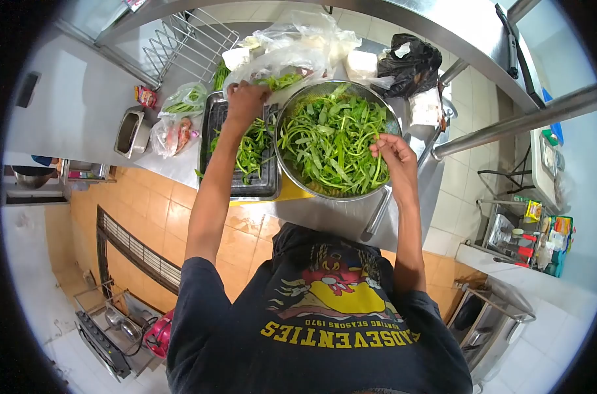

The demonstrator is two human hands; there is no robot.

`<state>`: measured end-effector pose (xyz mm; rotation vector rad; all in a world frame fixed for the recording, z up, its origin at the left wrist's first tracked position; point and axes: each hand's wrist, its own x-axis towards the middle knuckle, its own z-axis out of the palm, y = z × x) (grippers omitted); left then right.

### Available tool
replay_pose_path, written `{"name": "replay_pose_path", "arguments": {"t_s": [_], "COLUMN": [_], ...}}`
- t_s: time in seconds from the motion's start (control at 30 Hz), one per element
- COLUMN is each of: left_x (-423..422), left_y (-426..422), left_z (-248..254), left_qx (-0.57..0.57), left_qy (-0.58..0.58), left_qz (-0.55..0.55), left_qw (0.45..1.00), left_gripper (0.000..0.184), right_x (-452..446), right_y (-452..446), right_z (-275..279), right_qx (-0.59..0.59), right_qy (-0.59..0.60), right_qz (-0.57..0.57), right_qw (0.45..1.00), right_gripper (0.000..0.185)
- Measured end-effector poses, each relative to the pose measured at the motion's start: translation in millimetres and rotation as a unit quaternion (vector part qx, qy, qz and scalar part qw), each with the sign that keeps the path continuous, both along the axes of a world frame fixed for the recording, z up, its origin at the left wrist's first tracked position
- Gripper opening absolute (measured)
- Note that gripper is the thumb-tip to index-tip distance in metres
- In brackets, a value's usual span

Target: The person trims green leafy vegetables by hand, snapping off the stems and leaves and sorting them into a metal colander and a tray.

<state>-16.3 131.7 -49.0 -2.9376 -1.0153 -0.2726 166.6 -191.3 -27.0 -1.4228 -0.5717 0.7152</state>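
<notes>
A round metal strainer (331, 193) stands before me, filled with leafy green stems (334, 134). At its right side my right hand (397, 156) pinches a green stem by the rim. My left hand (246, 104) is over the far end of a dark rectangular tray (259, 189), fingers curled together beside a clear plastic bag (288, 56). What those fingers hold, if anything, I cannot make out. Loose greens (251, 154) lie in the tray, partly behind my left forearm. More greens (283, 81) show at the bag's mouth.
A black plastic bag (410, 60) and white packages (362, 65) sit behind the strainer. To the left are a wire rack (187, 46), bagged vegetables (185, 100) and a steel container (133, 133). A metal shelf post (508, 126) crosses at right; a long-handled utensil (377, 213) lies near the front edge.
</notes>
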Motion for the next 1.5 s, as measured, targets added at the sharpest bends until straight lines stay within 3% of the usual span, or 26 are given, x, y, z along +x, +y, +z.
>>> {"name": "replay_pose_path", "arguments": {"t_s": [0.1, 0.13, 0.23, 0.27, 0.37, 0.47, 0.67, 0.8, 0.9, 1.0, 1.1, 1.23, 1.33, 1.5], "left_x": [1, -1, -4, -6, -14, -10, -4, 11, 21, 28, 28, 31, 32, 31], "left_y": [-2, -2, -6, -5, -4, -5, -23, -69, -104, -143, -165, -179, -180, -182], "left_z": [17, 17, 20, 14, -2, -2, 13, 29, 24, 33, 35, 30, 24, 21], "left_qx": [0.044, 0.055, -0.064, -0.102, -0.127, -0.104, -0.013, -0.213, -0.367, -0.432, -0.461, -0.413, -0.461, -0.454], "left_qy": [-0.177, -0.181, -0.004, -0.001, -0.101, -0.087, -0.271, -0.319, -0.387, -0.420, -0.394, -0.394, -0.440, -0.472], "left_qz": [-0.007, -0.028, 0.008, 0.023, -0.022, 0.021, -0.022, 0.001, -0.012, -0.034, -0.036, -0.013, 0.015, 0.017], "left_qw": [0.983, 0.982, 0.998, 0.995, 0.986, 0.991, 0.962, 0.923, 0.846, 0.798, 0.795, 0.821, 0.770, 0.756], "left_gripper": [0.014, 0.017, 0.021, 0.027, 0.032, 0.035, 0.029, 0.019, 0.022, 0.025, 0.025, 0.024, 0.023, 0.026], "right_x": [0, 0, -3, -3, -3, -3, -5, -8, -5, -7, -7, -11, -16, -13], "right_y": [0, 1, 5, 6, 4, 4, 7, 11, 11, 12, 14, 14, 14, 13], "right_z": [-1, -1, -1, -1, -2, -5, -6, -3, -1, 2, 1, 7, 9, 1], "right_qx": [0.000, 0.002, -0.011, -0.014, -0.022, -0.024, -0.011, -0.035, -0.057, -0.059, -0.053, -0.065, -0.053, -0.046], "right_qy": [-0.004, -0.007, -0.003, -0.008, -0.018, -0.028, -0.043, -0.080, -0.138, -0.201, -0.224, -0.158, -0.158, -0.182], "right_qz": [0.002, 0.004, -0.006, 0.001, 0.012, 0.020, 0.011, -0.008, -0.001, -0.010, -0.017, -0.005, -0.002, 0.006], "right_qw": [1.000, 1.000, 1.000, 1.000, 1.000, 0.999, 0.999, 0.996, 0.989, 0.978, 0.973, 0.985, 0.986, 0.982], "right_gripper": [0.018, 0.018, 0.017, 0.018, 0.018, 0.019, 0.017, 0.016, 0.018, 0.018, 0.016, 0.016, 0.016, 0.015]}}
